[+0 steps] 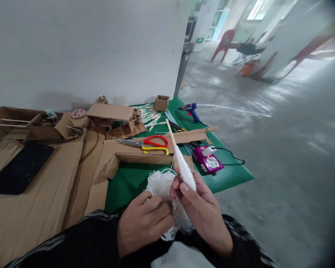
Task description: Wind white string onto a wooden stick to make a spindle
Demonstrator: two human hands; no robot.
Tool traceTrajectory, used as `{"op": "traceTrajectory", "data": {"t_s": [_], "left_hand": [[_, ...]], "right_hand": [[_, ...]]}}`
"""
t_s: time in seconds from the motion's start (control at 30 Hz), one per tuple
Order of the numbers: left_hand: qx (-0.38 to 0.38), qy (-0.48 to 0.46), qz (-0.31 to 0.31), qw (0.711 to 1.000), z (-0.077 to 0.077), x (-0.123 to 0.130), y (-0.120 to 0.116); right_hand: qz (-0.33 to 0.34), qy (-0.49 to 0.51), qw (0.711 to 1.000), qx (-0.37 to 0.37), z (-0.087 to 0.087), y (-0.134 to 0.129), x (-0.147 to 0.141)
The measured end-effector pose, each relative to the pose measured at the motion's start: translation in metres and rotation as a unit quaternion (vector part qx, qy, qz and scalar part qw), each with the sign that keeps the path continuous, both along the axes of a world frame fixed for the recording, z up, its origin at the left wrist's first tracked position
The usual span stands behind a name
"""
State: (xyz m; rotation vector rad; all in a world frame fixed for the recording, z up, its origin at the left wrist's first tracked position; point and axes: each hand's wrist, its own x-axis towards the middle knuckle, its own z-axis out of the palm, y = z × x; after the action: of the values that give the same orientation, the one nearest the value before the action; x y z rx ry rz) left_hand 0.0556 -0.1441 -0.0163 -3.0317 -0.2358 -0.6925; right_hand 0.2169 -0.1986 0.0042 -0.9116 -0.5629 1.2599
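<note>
My right hand (205,212) grips a thin wooden stick (169,130) by its lower part, which is thickly wound with white yarn (183,167). The stick tilts up and away, its bare tip pointing over the table. A loose skein of white yarn (160,184) lies in a tangle between my hands and hangs down toward my lap. Against its near left side, my left hand (146,219) is closed with curled fingers on the yarn; its fingertips are partly hidden. One thin strand runs from the upper stick down toward the skein.
On the green table (229,175) lie red-and-yellow scissors (153,143), a cardboard frame (145,159), a purple power strip (208,160) and a blue glue gun (191,109). Leftward are cardboard boxes (110,111) and a dark flat panel (21,167). A white wall (80,48) stands behind.
</note>
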Motion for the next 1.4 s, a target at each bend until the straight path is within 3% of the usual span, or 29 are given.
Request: {"op": "traceTrajectory", "data": {"t_s": [0.2,0.43,0.57,1.03,1.17,1.4], "left_hand": [[0.011,-0.064,0.077,0.995,-0.003,0.003,-0.002],[0.017,-0.111,0.042,0.993,-0.006,-0.003,-0.002],[-0.003,-0.060,0.078,0.995,-0.006,-0.006,-0.001],[-0.038,0.143,0.164,0.975,-0.007,-0.009,0.011],[-0.025,0.123,0.132,0.983,-0.011,-0.010,0.012],[0.010,0.010,0.111,0.994,-0.014,-0.006,0.010]], "right_hand": [[-0.001,-0.042,0.999,-0.004,-0.005,-0.004,0.000],[0.008,-0.159,0.987,-0.015,-0.013,-0.010,0.001],[0.005,-0.179,0.983,-0.026,-0.020,-0.009,0.001],[0.018,-0.115,0.992,-0.052,-0.042,-0.004,-0.003],[-0.004,-0.121,0.991,-0.051,-0.046,-0.003,-0.002],[-0.066,-0.020,0.997,-0.022,-0.038,0.008,-0.003]]}}
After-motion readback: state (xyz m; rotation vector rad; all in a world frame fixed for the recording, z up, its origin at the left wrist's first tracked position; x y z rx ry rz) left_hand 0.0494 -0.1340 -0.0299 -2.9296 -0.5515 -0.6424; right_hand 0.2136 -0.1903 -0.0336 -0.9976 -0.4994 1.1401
